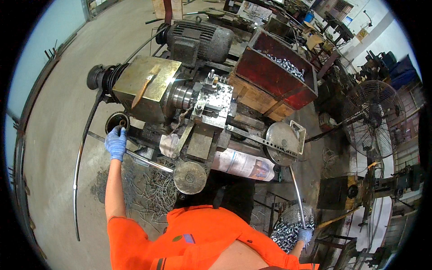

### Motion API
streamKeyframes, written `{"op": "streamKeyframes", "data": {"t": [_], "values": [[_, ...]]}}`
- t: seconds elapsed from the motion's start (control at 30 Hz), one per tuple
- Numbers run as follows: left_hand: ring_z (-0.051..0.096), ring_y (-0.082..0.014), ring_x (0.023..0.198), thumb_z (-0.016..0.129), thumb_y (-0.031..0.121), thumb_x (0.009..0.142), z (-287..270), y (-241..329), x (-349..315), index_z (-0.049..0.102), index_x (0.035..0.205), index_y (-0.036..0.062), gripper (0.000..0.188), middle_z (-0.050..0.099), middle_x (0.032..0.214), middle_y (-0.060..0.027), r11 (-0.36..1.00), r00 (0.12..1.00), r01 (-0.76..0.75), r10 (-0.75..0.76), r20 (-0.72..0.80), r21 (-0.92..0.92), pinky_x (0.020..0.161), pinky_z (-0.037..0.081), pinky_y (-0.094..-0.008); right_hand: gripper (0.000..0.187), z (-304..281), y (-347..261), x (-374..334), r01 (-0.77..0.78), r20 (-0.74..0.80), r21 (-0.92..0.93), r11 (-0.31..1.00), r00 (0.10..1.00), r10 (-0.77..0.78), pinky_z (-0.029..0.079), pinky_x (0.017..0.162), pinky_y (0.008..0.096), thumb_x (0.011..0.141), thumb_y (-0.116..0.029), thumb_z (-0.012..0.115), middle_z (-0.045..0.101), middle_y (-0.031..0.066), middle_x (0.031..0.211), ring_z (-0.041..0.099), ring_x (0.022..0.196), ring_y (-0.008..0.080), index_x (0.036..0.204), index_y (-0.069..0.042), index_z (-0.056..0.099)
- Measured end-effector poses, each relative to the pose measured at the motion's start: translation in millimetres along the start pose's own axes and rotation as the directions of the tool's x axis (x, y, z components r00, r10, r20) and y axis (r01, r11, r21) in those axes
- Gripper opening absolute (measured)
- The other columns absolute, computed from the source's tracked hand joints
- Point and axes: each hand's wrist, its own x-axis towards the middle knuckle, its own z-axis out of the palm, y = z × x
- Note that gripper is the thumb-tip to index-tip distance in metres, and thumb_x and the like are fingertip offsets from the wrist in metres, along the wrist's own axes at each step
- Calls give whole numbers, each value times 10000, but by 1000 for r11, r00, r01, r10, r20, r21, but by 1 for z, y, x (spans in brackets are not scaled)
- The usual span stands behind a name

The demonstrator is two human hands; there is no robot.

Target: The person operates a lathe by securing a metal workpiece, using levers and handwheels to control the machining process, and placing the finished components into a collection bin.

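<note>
My left hand (116,144), in a blue glove, reaches to a round black cup (110,120) at the front left of a small lathe (211,105). Its fingers are drawn together at the cup's near rim; a small ring shape shows just beyond the fingertips, and I cannot make out what they pinch. Low on the right, my gloved right hand (304,236) is wrapped round a long steel lever (296,189). That lever runs up to a round metal disc (282,139). Another steel bar (148,161) passes near my left wrist to a second disc (190,177).
A wooden-handled brush (142,91) lies on the brass-coloured headstock (155,72). Behind it sits a motor (198,40). A red bin (274,72) holds metal parts; a basket (288,227) of similar parts stands by my right hand. Metal shavings (157,193) cover the floor. A fan (374,118) stands right.
</note>
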Motion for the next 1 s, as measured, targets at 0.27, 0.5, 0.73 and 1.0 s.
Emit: {"op": "streamKeyframes", "data": {"t": [0.27,0.5,0.73,1.0], "values": [[653,-267,834,600,330,829,5,1,5,675,1005,110,292,674,916,-122,995,996,-86,86,-17,-43,745,496,-352,353,49,39,35,219,-167,-105,970,958,-234,491,704,475,688,-349,663,643,236,851,625,785,388,788,-10,676],[658,-265,799,615,319,826,20,-22,10,683,978,106,270,677,901,-120,983,999,-33,31,-19,-178,718,496,-350,434,54,39,39,115,-66,-27,993,991,-117,478,803,446,662,-286,706,628,250,958,605,910,391,965,11,615],[651,-190,760,631,217,841,13,-13,8,649,1015,-19,293,688,892,-140,988,1000,4,-1,18,-154,718,496,-300,372,58,42,40,54,-109,-50,997,992,-60,491,774,443,649,-317,675,636,236,919,618,865,394,856,-8,670],[663,-258,797,621,303,825,18,-19,9,682,984,80,281,679,894,-133,990,999,-30,27,-23,-137,716,497,-338,404,17,15,-5,43,-94,27,999,995,-40,470,836,414,637,-262,688,624,244,999,601,941,379,934,6,631]]}}
